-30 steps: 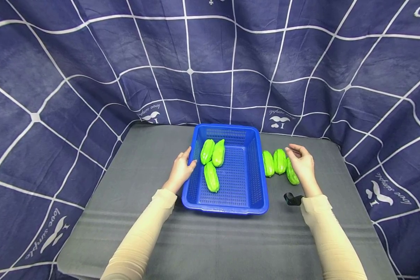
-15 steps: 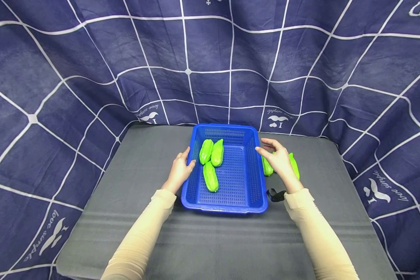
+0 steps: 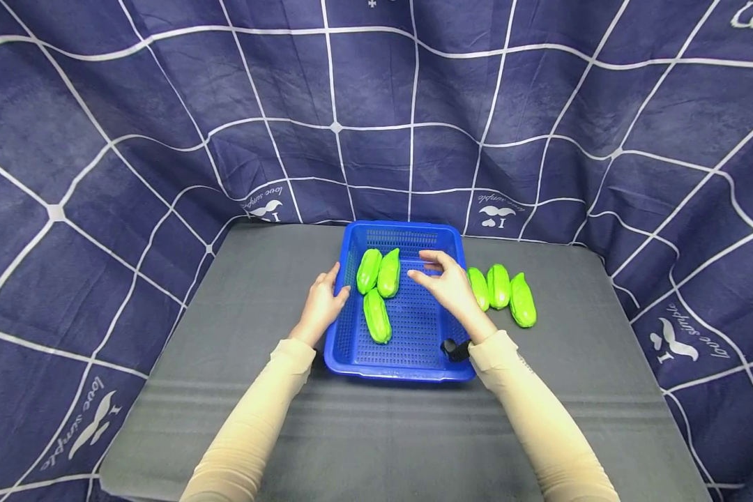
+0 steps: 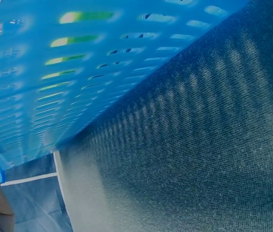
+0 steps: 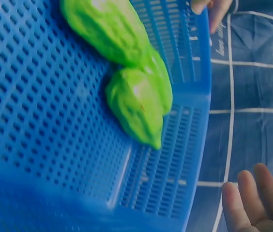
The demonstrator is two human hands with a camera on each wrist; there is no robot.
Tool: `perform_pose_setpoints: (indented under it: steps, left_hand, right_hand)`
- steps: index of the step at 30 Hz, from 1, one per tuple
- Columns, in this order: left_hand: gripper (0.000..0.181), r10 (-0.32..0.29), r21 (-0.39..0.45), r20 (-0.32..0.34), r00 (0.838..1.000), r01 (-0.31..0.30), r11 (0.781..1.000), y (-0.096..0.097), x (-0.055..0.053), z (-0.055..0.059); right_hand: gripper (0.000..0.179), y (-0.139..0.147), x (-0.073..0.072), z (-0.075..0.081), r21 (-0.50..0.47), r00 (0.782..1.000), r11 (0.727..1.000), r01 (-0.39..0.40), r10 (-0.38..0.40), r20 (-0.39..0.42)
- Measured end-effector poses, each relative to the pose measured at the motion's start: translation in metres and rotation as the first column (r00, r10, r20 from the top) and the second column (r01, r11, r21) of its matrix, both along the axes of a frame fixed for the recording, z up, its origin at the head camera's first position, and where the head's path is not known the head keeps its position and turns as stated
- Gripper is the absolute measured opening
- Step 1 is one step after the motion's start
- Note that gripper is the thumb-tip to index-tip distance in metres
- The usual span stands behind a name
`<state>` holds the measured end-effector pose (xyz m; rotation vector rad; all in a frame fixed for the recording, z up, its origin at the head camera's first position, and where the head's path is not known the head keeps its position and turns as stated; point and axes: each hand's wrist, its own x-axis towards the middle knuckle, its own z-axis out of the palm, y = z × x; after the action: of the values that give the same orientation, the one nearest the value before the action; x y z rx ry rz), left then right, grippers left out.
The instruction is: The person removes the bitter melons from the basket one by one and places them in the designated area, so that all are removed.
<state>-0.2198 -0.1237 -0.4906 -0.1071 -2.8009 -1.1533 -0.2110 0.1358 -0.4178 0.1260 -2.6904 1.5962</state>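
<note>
A blue perforated plastic basket (image 3: 408, 374) stands on the grey table. My left hand (image 3: 318, 307) grips its left rim, the thumb over the inner side and the fingers outside. Three bright green, ridged, elongated vegetables lie in its left half: two side by side at the back (image 3: 369, 272), (image 3: 389, 273) and one nearer the front (image 3: 377, 317). My right hand (image 3: 448, 286) is over the right part of the basket, fingers apart with nothing between them. In the right wrist view the fingers (image 5: 255, 198) of this hand are loosely spread beside the basket's rim.
Three more green vegetables (image 3: 479, 289), (image 3: 498, 286), (image 3: 523, 301) lie in a row on the table right of the basket. A black strapped device (image 3: 454, 350) sits at my right wrist. A navy checked curtain (image 3: 376, 90) hangs behind the table (image 3: 276, 425).
My right hand has moved left, from the rightmost vegetable on the table to over the basket, uncovering the row there. My left hand stays on the rim.
</note>
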Motion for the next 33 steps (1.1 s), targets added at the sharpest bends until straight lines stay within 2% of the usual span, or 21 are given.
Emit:
perform_pose_setpoints:
  steps: [8,11,15,23,27,33]
  left_hand:
    - [0.059,-0.001,0.008,-0.086,0.996,0.002,1.0,0.0,0.002,0.001]
    - [0.059,0.0,0.007,-0.072,0.997,0.001,1.0,0.0,0.001,0.002]
    - [0.062,-0.003,0.007,-0.021,1.0,0.003,1.0,0.0,-0.001,0.001]
    - [0.061,-0.004,-0.003,-0.016,1.0,0.004,1.0,0.0,0.0,0.0]
    - [0.062,-0.003,0.008,-0.015,1.0,0.003,1.0,0.002,0.002,0.001]
    - [0.061,-0.002,0.013,-0.027,1.0,0.002,1.0,0.001,0.002,0.001]
  right_hand:
    - [0.054,-0.019,0.001,-0.008,0.037,1.0,0.999,-0.031,0.031,0.003]
    - [0.054,-0.025,0.001,-0.011,0.055,0.999,0.997,-0.046,0.046,0.007]
    - [0.058,-0.034,0.0,-0.019,0.092,0.996,0.992,-0.089,0.086,0.032]
    - [0.064,-0.044,-0.004,-0.032,0.164,0.984,0.972,-0.17,0.158,0.089]
    - [0.065,-0.047,-0.003,-0.036,0.221,0.98,0.956,-0.191,0.175,0.093]
    - [0.068,-0.053,-0.003,-0.046,0.358,0.976,0.908,-0.217,0.201,0.082]
